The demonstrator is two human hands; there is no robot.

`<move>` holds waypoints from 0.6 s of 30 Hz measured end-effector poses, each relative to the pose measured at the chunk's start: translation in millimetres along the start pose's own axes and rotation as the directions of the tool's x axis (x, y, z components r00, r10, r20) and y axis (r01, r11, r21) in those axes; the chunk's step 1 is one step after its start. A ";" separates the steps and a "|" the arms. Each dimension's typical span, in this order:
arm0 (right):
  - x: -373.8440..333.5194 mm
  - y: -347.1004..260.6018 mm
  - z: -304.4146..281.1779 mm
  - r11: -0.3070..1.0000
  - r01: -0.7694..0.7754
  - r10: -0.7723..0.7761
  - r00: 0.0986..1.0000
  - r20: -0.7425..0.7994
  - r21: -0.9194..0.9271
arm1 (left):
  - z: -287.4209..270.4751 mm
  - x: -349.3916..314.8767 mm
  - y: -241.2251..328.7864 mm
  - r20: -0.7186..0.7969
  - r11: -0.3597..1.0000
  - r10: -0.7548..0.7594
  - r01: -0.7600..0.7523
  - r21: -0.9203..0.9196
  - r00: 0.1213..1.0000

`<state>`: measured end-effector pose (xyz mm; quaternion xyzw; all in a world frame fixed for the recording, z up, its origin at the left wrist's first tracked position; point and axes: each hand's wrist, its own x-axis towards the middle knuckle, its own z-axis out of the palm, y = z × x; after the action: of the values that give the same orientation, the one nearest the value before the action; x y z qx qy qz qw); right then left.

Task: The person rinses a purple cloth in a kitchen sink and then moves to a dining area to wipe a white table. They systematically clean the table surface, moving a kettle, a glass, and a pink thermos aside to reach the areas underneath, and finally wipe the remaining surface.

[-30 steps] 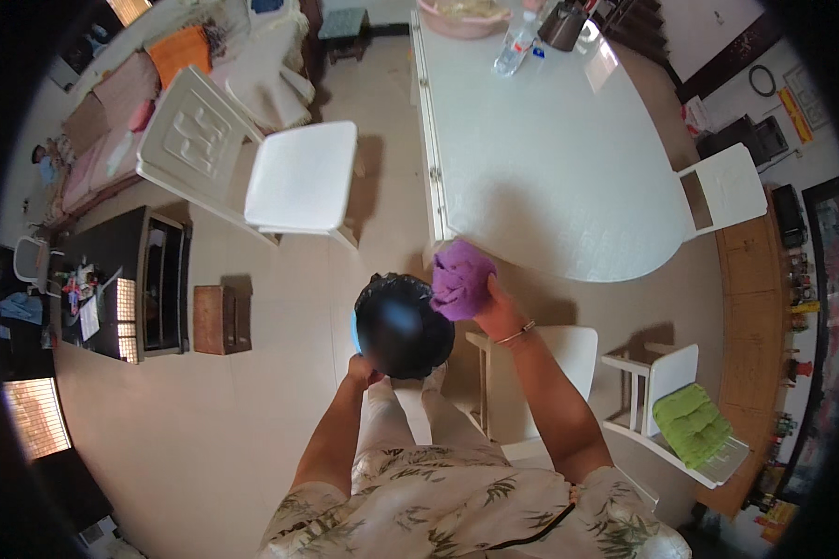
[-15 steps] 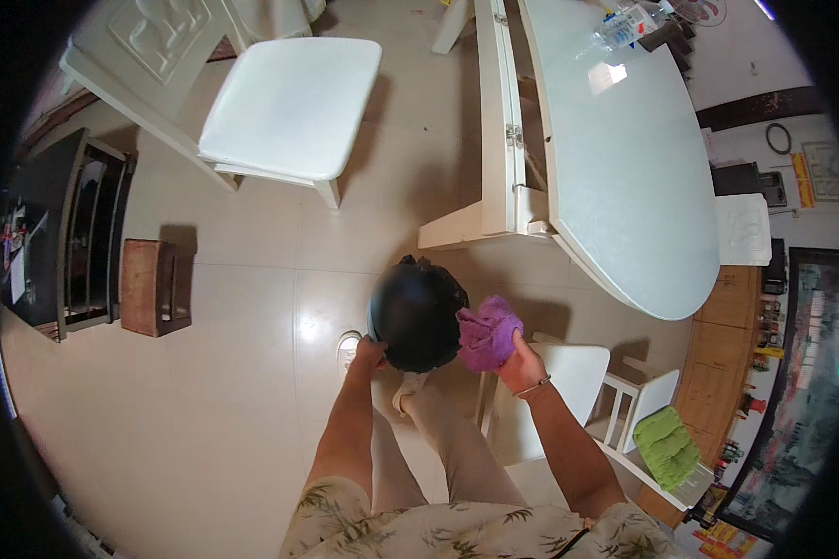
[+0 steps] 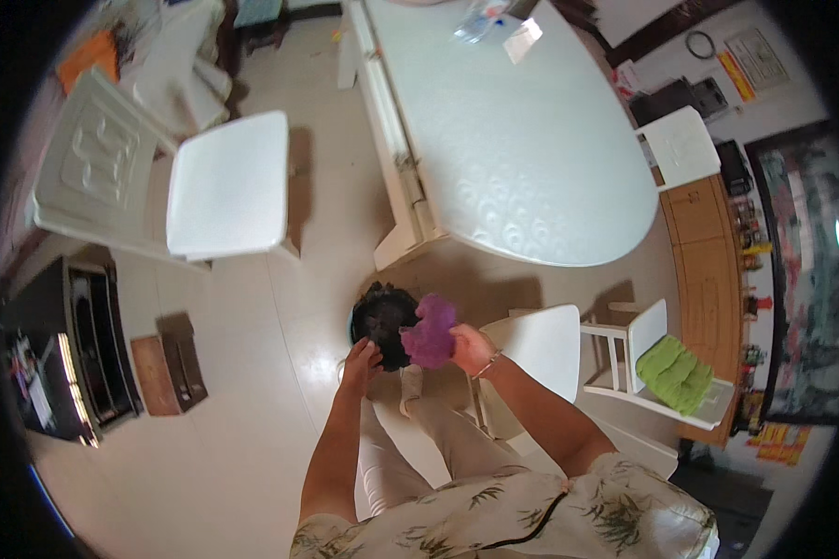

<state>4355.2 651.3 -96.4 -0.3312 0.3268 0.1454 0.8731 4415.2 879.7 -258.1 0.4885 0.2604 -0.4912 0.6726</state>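
A crumpled purple cloth (image 3: 429, 333) hangs from my right hand (image 3: 474, 350), whose fingers are closed round its right side. Just left of the cloth is a round bin (image 3: 385, 321) lined with a black plastic bag, and the cloth covers part of its right side. A strip of the bin's blue-green outside shows at the left. My left hand (image 3: 362, 360) is over the bin's near edge, its fingers somewhat apart and nothing seen in them. Whether it touches the bag I cannot tell.
A glass-topped table (image 3: 531, 158) stands ahead to the right. White chairs stand at the left (image 3: 231, 182) and by my right arm (image 3: 541, 349). A green cushion (image 3: 673, 373) lies on another chair. A brown wooden stool (image 3: 168, 374) is beside the black cabinet (image 3: 98, 345).
My left hand has let go of the bin's side and come over its near edge. The bin looks lower and smaller. The cloth stays in my right hand, and my view has turned.
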 end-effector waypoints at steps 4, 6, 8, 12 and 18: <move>-16.2 -39.4 46.3 0.857 0.141 -0.066 0.984 0.165 -0.496 | 64.1 -74.2 129.6 0.224 0.974 0.191 -0.212 0.074 0.956; -9.4 -50.9 64.9 0.538 0.247 -0.159 0.969 0.190 -0.806 | 88.9 -117.7 185.4 0.278 0.913 0.289 -0.351 0.208 0.916; -0.8 -54.4 85.3 0.185 0.314 -0.350 0.906 0.236 -0.931 | 112.2 -145.5 221.0 0.398 0.761 0.382 -0.528 0.377 0.834; -35.2 -82.1 120.0 0.172 0.343 -0.436 0.867 0.241 -0.923 | 134.8 -152.9 255.0 0.624 0.575 0.051 -0.534 0.620 0.780; -91.6 -118.3 82.0 0.212 0.183 -0.593 0.805 0.022 -0.960 | 183.2 -149.9 246.4 0.719 0.500 -0.116 -0.585 0.639 0.685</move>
<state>4381.6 615.8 68.4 -0.8611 0.2356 0.0144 0.4503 4559.6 783.3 36.2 0.5624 -0.3506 -0.5883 0.4633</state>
